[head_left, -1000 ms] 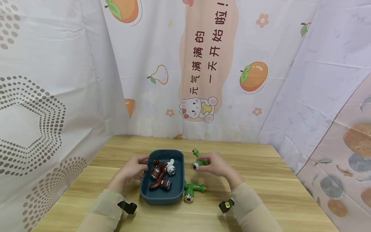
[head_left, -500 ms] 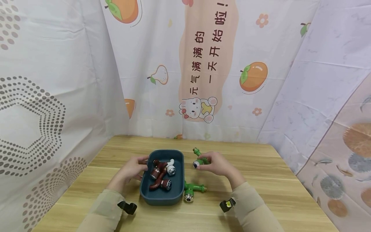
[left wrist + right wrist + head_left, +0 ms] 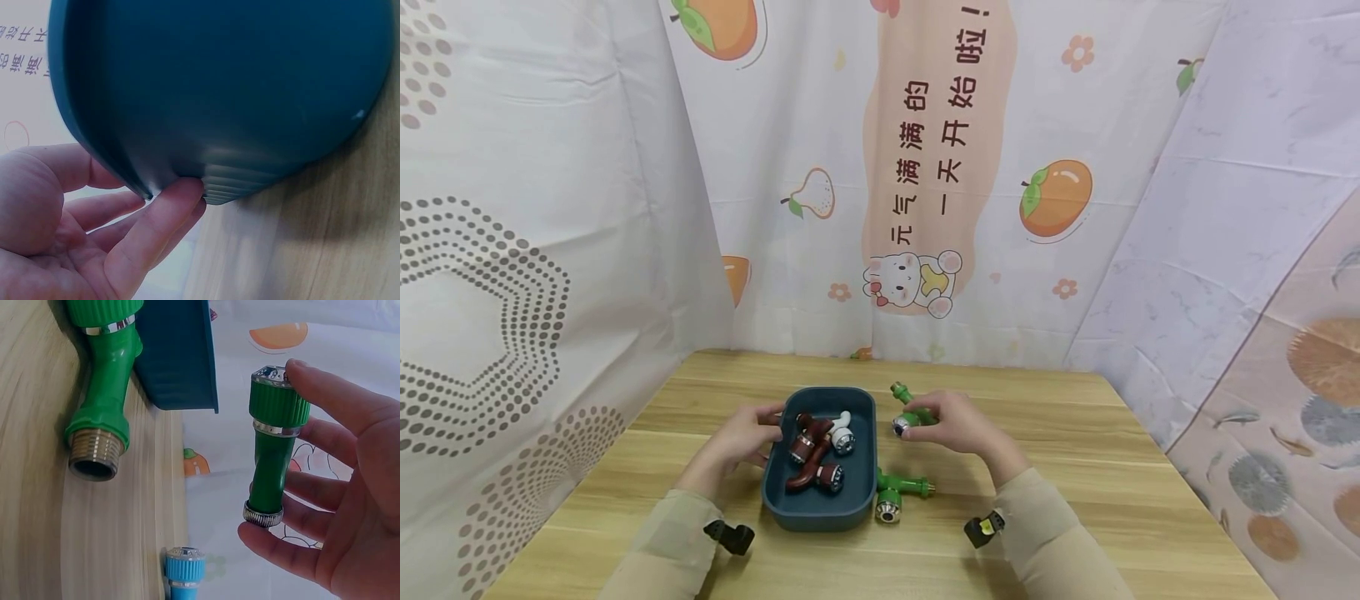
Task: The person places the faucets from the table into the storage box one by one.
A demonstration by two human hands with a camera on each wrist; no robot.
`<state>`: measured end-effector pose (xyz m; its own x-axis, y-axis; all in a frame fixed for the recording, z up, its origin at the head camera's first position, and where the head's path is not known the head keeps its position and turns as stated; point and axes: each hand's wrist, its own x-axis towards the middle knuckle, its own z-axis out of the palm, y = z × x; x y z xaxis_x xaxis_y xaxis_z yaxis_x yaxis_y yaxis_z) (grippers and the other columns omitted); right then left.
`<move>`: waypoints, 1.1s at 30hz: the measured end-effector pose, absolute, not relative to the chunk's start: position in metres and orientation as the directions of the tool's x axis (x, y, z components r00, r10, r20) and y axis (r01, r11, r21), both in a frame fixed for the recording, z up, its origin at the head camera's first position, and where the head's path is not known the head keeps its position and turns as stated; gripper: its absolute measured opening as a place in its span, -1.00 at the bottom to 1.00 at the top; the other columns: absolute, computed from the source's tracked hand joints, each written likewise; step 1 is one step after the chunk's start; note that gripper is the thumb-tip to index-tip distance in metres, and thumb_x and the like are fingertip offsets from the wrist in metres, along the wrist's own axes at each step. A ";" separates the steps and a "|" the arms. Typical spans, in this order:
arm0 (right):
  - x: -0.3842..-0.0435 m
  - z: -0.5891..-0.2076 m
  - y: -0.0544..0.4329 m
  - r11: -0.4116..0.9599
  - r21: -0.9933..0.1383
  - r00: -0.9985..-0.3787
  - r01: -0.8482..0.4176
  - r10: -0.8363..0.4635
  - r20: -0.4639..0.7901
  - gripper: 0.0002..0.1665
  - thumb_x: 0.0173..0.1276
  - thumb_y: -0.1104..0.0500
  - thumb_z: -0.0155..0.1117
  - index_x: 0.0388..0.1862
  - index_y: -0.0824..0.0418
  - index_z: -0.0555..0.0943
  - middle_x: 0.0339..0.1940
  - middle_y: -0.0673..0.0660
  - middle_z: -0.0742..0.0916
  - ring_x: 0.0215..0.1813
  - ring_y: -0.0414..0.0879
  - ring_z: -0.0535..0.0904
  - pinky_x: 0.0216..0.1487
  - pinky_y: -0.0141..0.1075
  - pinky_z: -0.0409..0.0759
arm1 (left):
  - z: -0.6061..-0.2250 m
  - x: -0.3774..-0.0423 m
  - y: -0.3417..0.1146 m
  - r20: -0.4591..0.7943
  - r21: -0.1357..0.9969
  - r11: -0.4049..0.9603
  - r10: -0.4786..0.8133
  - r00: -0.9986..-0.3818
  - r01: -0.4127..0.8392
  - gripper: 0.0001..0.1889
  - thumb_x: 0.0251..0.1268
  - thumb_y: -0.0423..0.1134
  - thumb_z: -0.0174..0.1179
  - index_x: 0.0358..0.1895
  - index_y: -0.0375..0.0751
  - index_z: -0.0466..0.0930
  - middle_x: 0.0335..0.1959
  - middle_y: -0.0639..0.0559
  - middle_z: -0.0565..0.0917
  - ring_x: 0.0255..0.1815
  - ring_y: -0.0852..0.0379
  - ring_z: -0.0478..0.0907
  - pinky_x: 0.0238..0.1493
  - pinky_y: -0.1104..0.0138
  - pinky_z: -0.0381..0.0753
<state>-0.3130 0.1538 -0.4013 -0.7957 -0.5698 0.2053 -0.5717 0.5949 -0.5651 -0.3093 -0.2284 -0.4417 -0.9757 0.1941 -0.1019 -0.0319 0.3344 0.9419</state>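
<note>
My left hand (image 3: 741,437) grips the left side of a dark blue plastic bin (image 3: 820,523); in the left wrist view the fingers (image 3: 156,231) pinch its rim. Inside lie two brown taps (image 3: 808,473) and a white tap (image 3: 844,439) with chrome-capped handles. My right hand (image 3: 958,425) holds a green tap (image 3: 270,450) just right of the bin, thumb on its handle cap and other fingers along the body and spout ring. Another green tap (image 3: 891,492) with a brass threaded end lies on the table against the bin's right side.
A light blue tap (image 3: 184,570) stands on the wooden table (image 3: 1075,500) beyond the right hand in the right wrist view; the hand hides it in the head view. Printed curtains (image 3: 820,317) hang behind the table and at both sides.
My right hand has shifted slightly, with the green tap now a little farther left, towards the bin. The left hand and the bin have stayed in place.
</note>
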 end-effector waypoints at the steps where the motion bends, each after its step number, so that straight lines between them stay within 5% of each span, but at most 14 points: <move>1: -0.313 -0.401 0.153 0.597 -0.566 -0.798 -0.568 -0.569 0.201 -0.66 0.30 -0.13 0.48 -0.01 -0.07 0.74 -0.34 -0.11 0.67 -0.41 -0.17 0.47 -0.43 -0.26 0.50 | -0.442 -0.309 -0.228 -0.102 0.942 0.335 0.194 -0.976 -0.032 -0.40 0.40 -0.49 0.06 0.51 -0.41 0.27 0.27 -0.46 0.51 0.11 -0.28 0.61 -0.38 0.02 0.75; 19: -0.311 -0.391 0.137 0.604 -0.552 -0.786 -0.575 -0.595 0.169 -0.51 0.31 -0.21 0.44 0.12 -0.02 0.72 -0.09 -0.10 0.72 -0.24 -0.11 0.55 -0.25 -0.19 0.58 | -0.442 -0.310 -0.229 -0.101 0.939 0.344 0.199 -0.975 -0.027 -0.40 0.41 -0.47 0.07 0.51 -0.40 0.27 0.25 -0.45 0.53 0.04 -0.22 0.63 -0.38 0.02 0.74; 25: -0.312 -0.387 0.129 0.589 -0.545 -0.767 -0.597 -0.617 0.174 -0.45 0.33 -0.19 0.43 0.17 0.07 0.71 0.14 -0.01 0.72 -0.01 -0.09 0.59 0.01 -0.10 0.61 | -0.441 -0.309 -0.229 -0.102 0.933 0.359 0.189 -0.977 -0.028 -0.40 0.40 -0.47 0.08 0.50 -0.39 0.29 0.25 -0.43 0.53 0.05 -0.21 0.63 -0.38 0.03 0.74; 33: -0.310 -0.380 0.120 0.597 -0.532 -0.762 -0.601 -0.628 0.156 -0.51 0.32 -0.19 0.43 0.17 -0.05 0.72 0.24 -0.04 0.68 0.30 -0.09 0.53 0.29 -0.07 0.51 | -0.440 -0.310 -0.228 -0.103 0.928 0.372 0.180 -0.978 -0.029 -0.40 0.39 -0.46 0.09 0.51 -0.36 0.30 0.24 -0.43 0.53 0.02 -0.17 0.64 -0.38 0.03 0.75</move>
